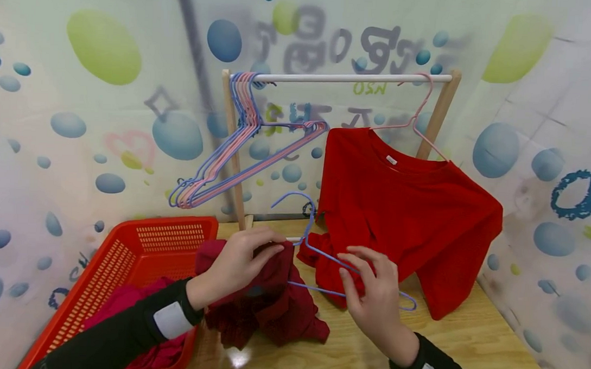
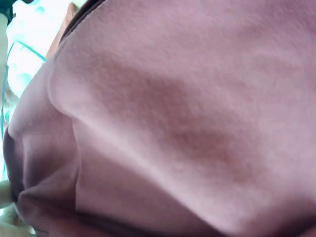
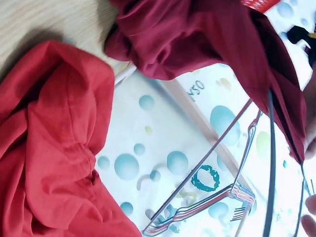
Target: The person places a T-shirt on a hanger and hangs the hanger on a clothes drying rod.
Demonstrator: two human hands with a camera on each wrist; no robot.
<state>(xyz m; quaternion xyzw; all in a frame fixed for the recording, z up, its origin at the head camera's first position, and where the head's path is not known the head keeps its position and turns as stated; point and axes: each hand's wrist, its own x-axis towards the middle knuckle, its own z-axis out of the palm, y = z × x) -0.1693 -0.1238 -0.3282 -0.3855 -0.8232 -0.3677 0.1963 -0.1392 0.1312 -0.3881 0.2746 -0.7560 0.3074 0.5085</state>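
In the head view, my left hand [image 1: 239, 264] grips the upper edge of a maroon shirt [image 1: 276, 311] bunched above the table. A blue clothes hanger [image 1: 313, 207] has its left end inside the shirt, its hook pointing up. My right hand [image 1: 375, 298] pinches the hanger's right arm; the right tip sticks out past the fingers. The left wrist view is filled by the shirt's cloth [image 2: 187, 123]. In the right wrist view, the maroon shirt [image 3: 197, 34] drapes over the hanger [image 3: 271, 173]. Behind my right hand hangs a red shirt [image 1: 402, 199] on a pink hanger [image 1: 417, 115].
A clothes rack with a white rail [image 1: 328, 77] stands at the back of the wooden table [image 1: 358, 355]. Several blue and pink hangers [image 1: 248, 128] hang at its left end. At left, an orange-red basket [image 1: 179, 224] holds crimson cloth [image 1: 125, 303]. A patterned curtain [image 1: 132, 103] surrounds the table.
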